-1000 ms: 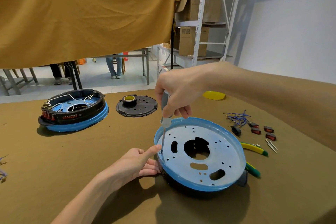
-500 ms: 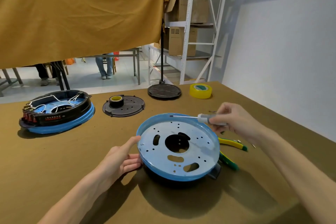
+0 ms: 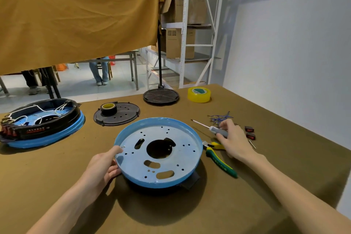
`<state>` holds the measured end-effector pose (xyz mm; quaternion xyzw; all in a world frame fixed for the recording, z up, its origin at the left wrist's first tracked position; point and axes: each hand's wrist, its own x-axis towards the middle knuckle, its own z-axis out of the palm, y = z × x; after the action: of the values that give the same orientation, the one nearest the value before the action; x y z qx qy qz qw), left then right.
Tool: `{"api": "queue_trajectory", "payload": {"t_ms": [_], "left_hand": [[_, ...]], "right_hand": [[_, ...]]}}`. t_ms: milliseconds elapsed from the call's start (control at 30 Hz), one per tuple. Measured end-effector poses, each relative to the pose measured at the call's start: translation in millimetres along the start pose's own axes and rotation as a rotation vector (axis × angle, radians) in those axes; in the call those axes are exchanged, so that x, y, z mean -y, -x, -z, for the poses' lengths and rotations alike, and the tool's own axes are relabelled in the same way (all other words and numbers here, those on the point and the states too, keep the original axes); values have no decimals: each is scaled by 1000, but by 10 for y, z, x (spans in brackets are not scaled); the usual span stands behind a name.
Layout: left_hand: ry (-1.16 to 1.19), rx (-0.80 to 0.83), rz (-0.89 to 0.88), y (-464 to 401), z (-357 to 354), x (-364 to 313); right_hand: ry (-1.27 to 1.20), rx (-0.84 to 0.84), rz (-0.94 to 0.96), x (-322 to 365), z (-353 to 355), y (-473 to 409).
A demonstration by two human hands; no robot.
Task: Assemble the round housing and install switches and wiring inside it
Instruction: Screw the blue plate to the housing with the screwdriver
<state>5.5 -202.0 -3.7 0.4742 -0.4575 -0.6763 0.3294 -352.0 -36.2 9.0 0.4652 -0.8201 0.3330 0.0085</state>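
The round housing [image 3: 191, 135], a blue dish with a perforated pale plate over a black base, lies in the middle of the brown table. My left hand [image 3: 102, 167] grips its left rim, thumb on top. My right hand [image 3: 232, 139] is to the right of the housing, low over the table, with a grey-handled screwdriver [image 3: 212, 129] in its fingers, the tip pointing left and away. Blue wires [image 3: 220, 118] and red-and-black switches [image 3: 249, 132] lie just beyond that hand.
Yellow-green pliers [image 3: 218, 157] lie under my right wrist. A second housing with wiring [image 3: 40, 121] sits far left. A black cover with a tape roll [image 3: 116, 113], a black stand base [image 3: 161, 96] and yellow tape [image 3: 199, 94] are at the back. A person's legs are visible beyond the table.
My right hand lifted the screwdriver out of the housing's left edge and carried it right, down to the table beside the wires. My left hand stayed on the rim.
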Motion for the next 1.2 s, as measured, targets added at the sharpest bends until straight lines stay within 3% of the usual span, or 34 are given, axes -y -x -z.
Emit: {"api": "queue_trajectory", "payload": {"t_ms": [133, 200, 300, 367, 467, 567, 667, 733, 800, 867, 967, 1067, 1200], "left_hand": [[6, -4, -5, -10, 30, 19], [19, 10, -24, 16, 30, 35], [0, 51, -67, 50, 29, 64], [-30, 72, -99, 86, 14, 54], [-199, 72, -210, 129, -8, 53], [-479, -1, -312, 181, 0, 87], [-699, -184, -617, 254, 14, 125], [-820, -73, -952, 351, -47, 111], [-984, 124, -1132, 423, -106, 131], [-1083, 217, -1206, 438, -124, 158], [-1084, 191, -1272, 395, -103, 187], [-1046, 139, -1306, 349, -121, 231], [-1025, 76, -1362, 327, -188, 298]], "right_hand": [[134, 19, 6, 93, -146, -34], [154, -52, 15, 164, -171, -30], [-165, -153, 24, 431, -179, -15], [-325, -52, -30, 643, -213, 3], [-161, 222, -12, 799, -326, 47], [-196, 279, -50, 822, -421, 52], [-276, 175, -89, 867, -484, 53], [-306, 112, -100, 919, -510, 42], [-326, 94, -105, 963, -518, 3], [-359, 80, -109, 960, -484, -41], [-371, -13, -75, 793, -375, 28], [-169, -159, -42, 425, -219, 177], [134, -260, -187, -40, 33, 261]]}}
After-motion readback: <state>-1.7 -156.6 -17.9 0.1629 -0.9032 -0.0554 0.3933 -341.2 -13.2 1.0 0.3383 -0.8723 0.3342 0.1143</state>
